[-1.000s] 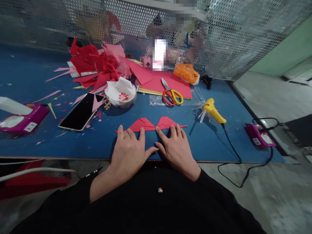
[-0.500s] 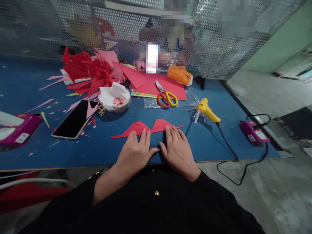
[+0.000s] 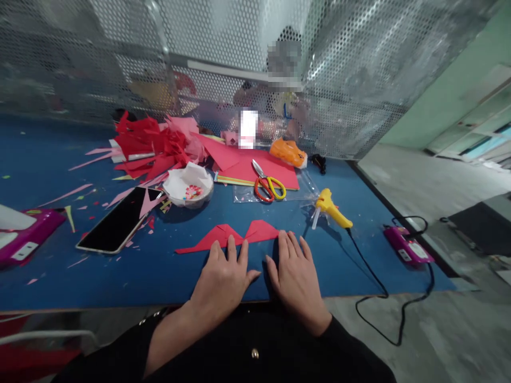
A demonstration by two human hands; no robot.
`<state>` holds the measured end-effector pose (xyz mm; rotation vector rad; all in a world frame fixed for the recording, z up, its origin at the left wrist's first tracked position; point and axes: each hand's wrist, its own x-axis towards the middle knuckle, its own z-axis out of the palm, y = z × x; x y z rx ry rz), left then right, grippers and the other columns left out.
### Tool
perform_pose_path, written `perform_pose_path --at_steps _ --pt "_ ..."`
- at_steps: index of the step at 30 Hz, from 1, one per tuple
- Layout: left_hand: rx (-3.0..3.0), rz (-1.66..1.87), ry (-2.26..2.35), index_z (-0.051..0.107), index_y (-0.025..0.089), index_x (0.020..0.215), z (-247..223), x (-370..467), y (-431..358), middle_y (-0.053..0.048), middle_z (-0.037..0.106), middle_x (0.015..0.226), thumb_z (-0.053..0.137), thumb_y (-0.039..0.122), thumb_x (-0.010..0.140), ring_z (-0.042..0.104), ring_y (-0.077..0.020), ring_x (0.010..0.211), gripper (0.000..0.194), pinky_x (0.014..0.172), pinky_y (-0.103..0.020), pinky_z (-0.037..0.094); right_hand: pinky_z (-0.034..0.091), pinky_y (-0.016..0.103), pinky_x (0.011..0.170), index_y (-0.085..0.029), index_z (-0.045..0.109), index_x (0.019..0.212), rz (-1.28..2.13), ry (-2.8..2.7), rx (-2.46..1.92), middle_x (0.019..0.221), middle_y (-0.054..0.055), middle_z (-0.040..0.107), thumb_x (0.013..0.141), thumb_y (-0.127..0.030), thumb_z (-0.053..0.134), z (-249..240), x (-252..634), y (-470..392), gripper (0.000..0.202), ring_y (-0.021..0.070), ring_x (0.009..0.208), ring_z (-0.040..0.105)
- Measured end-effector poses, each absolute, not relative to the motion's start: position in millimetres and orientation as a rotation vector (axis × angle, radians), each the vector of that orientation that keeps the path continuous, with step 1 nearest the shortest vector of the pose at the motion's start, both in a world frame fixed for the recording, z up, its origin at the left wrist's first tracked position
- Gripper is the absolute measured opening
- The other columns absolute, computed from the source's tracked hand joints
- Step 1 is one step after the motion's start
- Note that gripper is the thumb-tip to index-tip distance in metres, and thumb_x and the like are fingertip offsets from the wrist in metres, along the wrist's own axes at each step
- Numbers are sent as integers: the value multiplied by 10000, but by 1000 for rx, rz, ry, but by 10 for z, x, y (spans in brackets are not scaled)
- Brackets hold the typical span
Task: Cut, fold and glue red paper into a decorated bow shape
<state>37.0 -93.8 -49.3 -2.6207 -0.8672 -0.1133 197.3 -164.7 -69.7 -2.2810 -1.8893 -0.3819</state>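
A folded red paper strip [image 3: 225, 235] with two raised peaks lies on the blue table [image 3: 151, 282]. My left hand [image 3: 223, 274] rests flat, its spread fingertips touching the strip's lower edge near the middle. Beside it, my right hand [image 3: 297, 274] lies palm down with fingers extended at the strip's right end, covering that end. Neither hand grips anything. Beyond the strip, scissors [image 3: 265, 183] with one red and one yellow handle lie on a stack of red paper [image 3: 239, 165]. A yellow glue gun [image 3: 335, 210] lies to the right.
At the left are a phone [image 3: 120, 221], a lined bowl [image 3: 189, 186], red and pink scraps [image 3: 155, 138] and a purple power strip [image 3: 30, 239]. Another purple power strip [image 3: 407, 247] and its cord are at the right. A perforated metal screen [image 3: 223, 42] stands behind.
The camera view has tilted up, so the table sits lower in the picture. My right hand has shifted slightly right, and more of the strip's right end is covered.
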Motion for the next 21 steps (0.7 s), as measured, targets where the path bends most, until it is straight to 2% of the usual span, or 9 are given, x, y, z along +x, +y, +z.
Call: perform_pose_path --at_steps 5,10,14,21 --pt "-2602 -194 -878 650 127 1321 -561 345 -928 -315 660 1221 565 541 922 706 -432 1021 581 895 -525 537 357 471 1137 -33 478 1434 -479 -1906 -2126 1466 183 541 987 -311 432 -802 1999 -1617 529 314 1377 491" --pt "-2571 -320 -920 662 136 1307 -703 336 -952 -289 644 1273 568 514 932 664 -418 1121 541 937 -544 519 465 405 1027 -70 517 1397 -636 -2040 -1882 1341 166 654 980 -338 479 -1091 2170 -1550 498 269 1240 628" --pt "-2571 -383 -979 674 172 1298 -798 343 -950 -253 667 1262 595 518 914 666 -405 1118 523 942 -542 516 500 428 977 -87 498 1419 -732 -2126 -1823 1297 168 681 961 -373 529 -1267 2305 -1502 540 281 1185 665" --pt "-2554 -373 -869 683 162 1284 -796 309 -899 -234 688 1237 542 403 950 670 -380 1126 435 925 -524 526 568 372 926 -83 569 1344 -768 -2049 -1757 1312 142 675 968 -397 505 -1149 2089 -1407 494 255 1176 674"
